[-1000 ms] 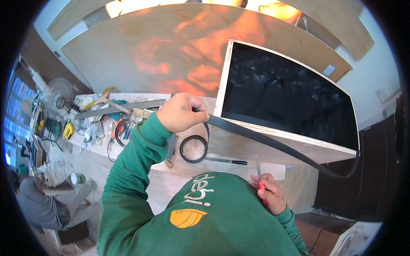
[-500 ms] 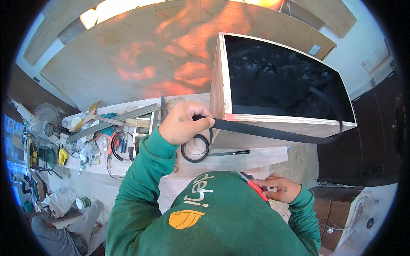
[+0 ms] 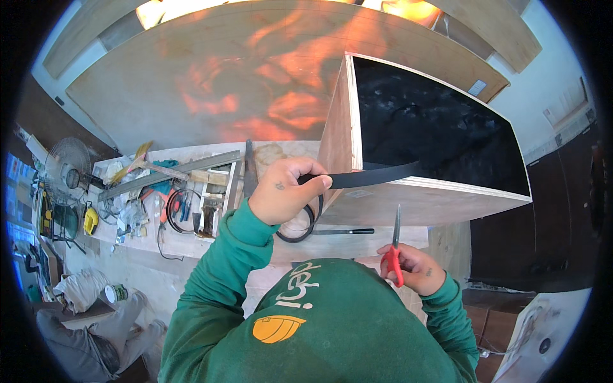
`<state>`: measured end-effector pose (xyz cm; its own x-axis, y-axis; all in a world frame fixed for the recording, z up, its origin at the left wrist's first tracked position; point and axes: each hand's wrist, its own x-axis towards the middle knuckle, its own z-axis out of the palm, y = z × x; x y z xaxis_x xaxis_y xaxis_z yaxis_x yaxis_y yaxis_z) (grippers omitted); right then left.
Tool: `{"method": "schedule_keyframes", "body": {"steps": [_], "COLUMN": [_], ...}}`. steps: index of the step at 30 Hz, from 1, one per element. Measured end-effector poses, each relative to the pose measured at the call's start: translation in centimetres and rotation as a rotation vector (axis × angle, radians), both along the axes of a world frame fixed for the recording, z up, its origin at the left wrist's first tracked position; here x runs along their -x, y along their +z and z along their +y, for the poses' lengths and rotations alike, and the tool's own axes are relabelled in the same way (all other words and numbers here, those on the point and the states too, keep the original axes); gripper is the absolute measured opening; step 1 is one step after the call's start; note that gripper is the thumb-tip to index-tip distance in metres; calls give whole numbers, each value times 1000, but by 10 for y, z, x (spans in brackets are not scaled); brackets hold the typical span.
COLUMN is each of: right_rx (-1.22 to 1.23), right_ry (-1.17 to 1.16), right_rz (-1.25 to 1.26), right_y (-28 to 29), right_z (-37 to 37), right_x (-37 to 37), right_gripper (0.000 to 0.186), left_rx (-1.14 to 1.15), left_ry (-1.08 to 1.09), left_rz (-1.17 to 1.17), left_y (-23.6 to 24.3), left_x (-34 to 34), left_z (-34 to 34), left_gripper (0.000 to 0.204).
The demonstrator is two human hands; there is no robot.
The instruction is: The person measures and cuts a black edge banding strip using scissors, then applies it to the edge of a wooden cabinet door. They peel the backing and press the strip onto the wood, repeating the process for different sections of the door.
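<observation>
Black edging strip (image 3: 377, 175) is lying along the near rim of the plywood box (image 3: 415, 198) on the desk (image 3: 191, 239), only partly laid. In the head view the left hand (image 3: 284, 191) is pinching its left end, above the strip roll (image 3: 297, 223). The right hand (image 3: 412, 268) is gripping red-handled scissors (image 3: 394, 252), blades up; seemingly no cut made yet.

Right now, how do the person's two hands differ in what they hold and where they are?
The left hand pinches a black strip against the plywood box; the right hand grips red-handled scissors with the blades pointing up. The left hand is stretched out to the box's front edge, while the right hand stays close to the chest, apart from the box. Both wear green sleeves.
</observation>
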<state>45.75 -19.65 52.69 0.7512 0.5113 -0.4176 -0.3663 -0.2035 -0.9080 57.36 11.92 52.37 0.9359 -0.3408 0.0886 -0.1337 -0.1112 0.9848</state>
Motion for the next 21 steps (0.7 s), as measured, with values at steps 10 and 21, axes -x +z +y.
{"method": "schedule_keyframes", "body": {"steps": [10, 21], "right_rx": [25, 32], "right_ry": [188, 168], "right_rz": [-93, -255], "right_y": [-19, -26], "right_z": [35, 76], "right_x": [-22, -43], "right_gripper": [59, 56], "left_rx": [-97, -40], "left_ry": [99, 114], "left_rz": [-62, 48], "left_y": [0, -3], "left_x": [12, 20], "left_z": [2, 3], "left_gripper": [19, 18]}}
